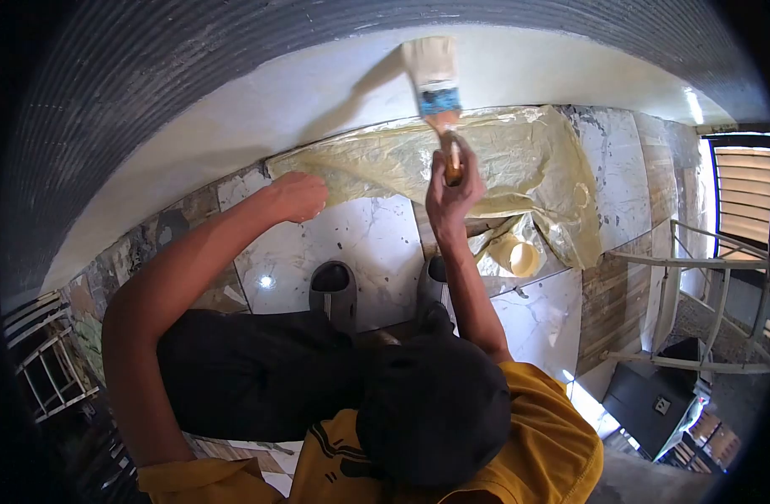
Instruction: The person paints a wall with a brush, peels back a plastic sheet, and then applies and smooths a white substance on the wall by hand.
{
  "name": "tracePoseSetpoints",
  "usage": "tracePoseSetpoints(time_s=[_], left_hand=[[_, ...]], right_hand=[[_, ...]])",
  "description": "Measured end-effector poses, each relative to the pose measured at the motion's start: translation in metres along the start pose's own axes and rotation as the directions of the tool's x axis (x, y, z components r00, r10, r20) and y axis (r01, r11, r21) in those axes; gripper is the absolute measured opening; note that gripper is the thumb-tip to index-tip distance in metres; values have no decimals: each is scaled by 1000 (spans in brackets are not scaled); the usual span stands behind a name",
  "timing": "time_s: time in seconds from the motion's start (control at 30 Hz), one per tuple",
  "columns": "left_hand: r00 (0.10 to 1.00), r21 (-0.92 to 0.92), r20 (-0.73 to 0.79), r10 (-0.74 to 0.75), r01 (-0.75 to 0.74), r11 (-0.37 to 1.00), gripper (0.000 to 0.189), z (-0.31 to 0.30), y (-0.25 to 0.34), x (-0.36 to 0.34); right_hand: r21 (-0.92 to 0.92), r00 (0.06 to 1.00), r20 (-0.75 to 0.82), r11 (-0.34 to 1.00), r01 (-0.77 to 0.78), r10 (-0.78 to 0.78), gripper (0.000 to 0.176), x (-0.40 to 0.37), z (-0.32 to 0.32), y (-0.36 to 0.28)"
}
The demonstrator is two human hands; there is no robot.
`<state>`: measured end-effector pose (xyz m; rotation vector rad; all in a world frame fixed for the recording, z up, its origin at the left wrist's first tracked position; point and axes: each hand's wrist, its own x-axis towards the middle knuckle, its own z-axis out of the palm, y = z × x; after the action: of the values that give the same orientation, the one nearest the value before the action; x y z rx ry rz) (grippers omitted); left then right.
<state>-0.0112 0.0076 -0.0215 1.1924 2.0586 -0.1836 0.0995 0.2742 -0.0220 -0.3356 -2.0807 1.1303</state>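
My right hand [454, 181] is closed around the wooden handle of a wide paintbrush [440, 99]. The brush points away from me, its pale, paint-coated bristles over the white wall [343, 88] and a blue band below them. My left hand [298, 197] is curled into a fist near the left end of a crumpled yellowish plastic sheet [368, 164], which lies on the floor along the wall. On the sheet's near right part, a cream-coloured tub [521, 257] shows its round opening.
Dark ribbed sheeting [192, 67] curves above the white wall. My shoes [332, 290] stand on speckled marble-look tiles [377, 227]. At the right are a metal frame [721, 267], a black box [654, 403] and a slatted window [748, 189]. More metal racks [53, 370] stand at far left.
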Motion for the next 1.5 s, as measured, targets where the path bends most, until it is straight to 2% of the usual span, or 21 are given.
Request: tracePoseSetpoints(time_s=[0.03, 0.1, 0.23, 0.3, 0.37, 0.43, 0.47, 0.5, 0.57, 0.6, 0.7, 0.77, 0.83, 0.93, 1.03, 1.17, 1.2, 1.3, 1.37, 1.43, 1.5], left_hand=[[1000, 1, 0, 8, -8, 1000, 24, 0, 0, 1], [1000, 8, -3, 19, -19, 1000, 23, 1, 1, 1], [999, 6, -25, 20, -20, 1000, 23, -2, 2, -3], [999, 7, -31, 16, -15, 1000, 23, -2, 4, -4], [999, 7, -36, 5, -4, 1000, 24, -3, 0, -4], [1000, 6, 6, 10, -10, 1000, 23, 0, 0, -4], [1000, 6, 10, 14, -14, 1000, 23, 4, 1, -3], [1000, 13, 11, 5, -5, 1000, 22, 7, -1, 0], [1000, 25, 4, -14, 13, 1000, 21, 1, -2, -2], [999, 12, -35, -1, 1, 1000, 21, -4, 1, -5], [999, -17, -45, 7, -8, 1000, 21, -1, 4, -9], [999, -16, -32, -3, 2, 1000, 21, 1, 6, -7], [999, 47, 23, 36, -38, 998, 22, 0, 3, -7], [992, -29, -118, 34, -38, 999, 23, 4, 0, -9], [1000, -15, -19, -2, 1, 1000, 23, 7, -1, -6], [999, -4, -22, 29, -29, 1000, 23, 4, -3, -10], [999, -10, -43, 26, -27, 1000, 22, 4, -2, -10], [999, -25, -25, 23, -24, 999, 22, 12, -3, -6], [1000, -13, 4, 13, -13, 1000, 22, 12, -4, -4], [1000, -7, 7, 21, -21, 1000, 23, 9, -3, -5], [998, -23, -49, 30, -31, 999, 23, 4, -6, -5]], right_hand=[[-10, 998, 42, 999, 37, -36, 33, 1, -3, -7], [-20, 991, -106, 997, 77, -79, 33, 5, 6, 6], [-94, 999, -8, 995, 44, -45, 32, 2, 4, 11], [94, 996, -14, 991, -91, 93, 31, -2, -1, 8], [117, 993, -40, 987, -107, 112, 31, -3, -2, 3], [13, 997, -54, 998, 56, -55, 31, 4, -7, -12], [17, 998, 23, 998, -67, 67, 32, 11, -5, -13], [18, 998, 19, 998, -64, 64, 32, 9, -6, -9], [-41, 1000, 15, 999, 1, 0, 32, 1, -4, 8], [55, 999, -29, 998, 40, -39, 33, -2, -5, 3], [66, 991, -79, 991, 114, -108, 33, -2, -8, -8], [-46, 1000, 28, 999, -2, 3, 32, 12, -3, -14], [-25, 997, 50, 998, -57, 58, 32, 5, 2, -4], [114, 1000, 2, 993, -14, 14, 32, -14, -2, -18], [30, 998, -24, 998, 51, -51, 32, 3, 9, -26], [28, 999, 22, 999, 31, -31, 32, -17, 11, -6], [124, 1000, 7, 992, 2, -3, 29, -21, 5, -14], [23, 999, -24, 999, 41, -40, 30, -5, 0, -23], [13, 993, 57, 994, -105, 104, 30, 8, 6, -30], [-16, 995, 65, 997, -70, 71, 30, -2, 6, -21], [152, 1000, -15, 988, 27, -25, 30, -10, 1, -23]])
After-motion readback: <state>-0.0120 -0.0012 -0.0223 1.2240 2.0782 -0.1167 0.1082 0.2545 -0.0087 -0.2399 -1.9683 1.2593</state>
